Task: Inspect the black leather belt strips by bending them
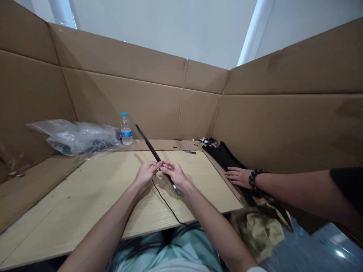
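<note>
My left hand and my right hand meet over the middle of the wooden board. Both have their fingers closed in a pinch on a long, thin dark strip. The strip slants from its far upper-left end to a shiny near end below my right hand. Its exact kind is not clear. A thin black cable hangs from beneath my left hand and runs across the board toward my lap. The fingers hide the strip's middle and the place where the cable starts.
Cardboard walls surround the board. Clear plastic bags and a water bottle stand at the back left. A small dark tool and tangled cables lie at the back. At right, another person's hand rests on black strips.
</note>
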Available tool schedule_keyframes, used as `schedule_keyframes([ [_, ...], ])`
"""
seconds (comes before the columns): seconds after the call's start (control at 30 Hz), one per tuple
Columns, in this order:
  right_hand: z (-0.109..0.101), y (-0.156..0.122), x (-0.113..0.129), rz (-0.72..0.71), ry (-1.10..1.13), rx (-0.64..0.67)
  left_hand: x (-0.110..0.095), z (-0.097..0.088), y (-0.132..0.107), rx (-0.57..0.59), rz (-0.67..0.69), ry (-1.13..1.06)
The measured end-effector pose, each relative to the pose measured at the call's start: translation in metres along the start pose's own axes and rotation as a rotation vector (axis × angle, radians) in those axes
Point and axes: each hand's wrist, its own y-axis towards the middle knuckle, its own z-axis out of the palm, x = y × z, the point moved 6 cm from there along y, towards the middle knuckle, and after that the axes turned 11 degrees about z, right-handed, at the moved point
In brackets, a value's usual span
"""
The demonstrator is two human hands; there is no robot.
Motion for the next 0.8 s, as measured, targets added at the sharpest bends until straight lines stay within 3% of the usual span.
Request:
schedule_keyframes([
  [0.13, -0.001, -0.003, 0.002, 0.065, -0.028, 0.032, -0.004, 0.003, -0.003, 0.055, -0.078, -0.081],
  [0.33, -0.006, -0.005, 0.005, 0.075, -0.090, 0.063, -0.006, 0.005, -0.004, 0.089, -0.075, -0.080],
  [0.57, -0.008, -0.003, 0.006, -0.002, -0.123, 0.026, -0.008, 0.004, -0.005, 0.064, -0.065, -0.083],
  [0.8, 0.005, -0.012, 0.011, 0.006, -0.093, 0.091, -0.008, -0.001, -0.003, 0.014, -0.031, -0.116],
])
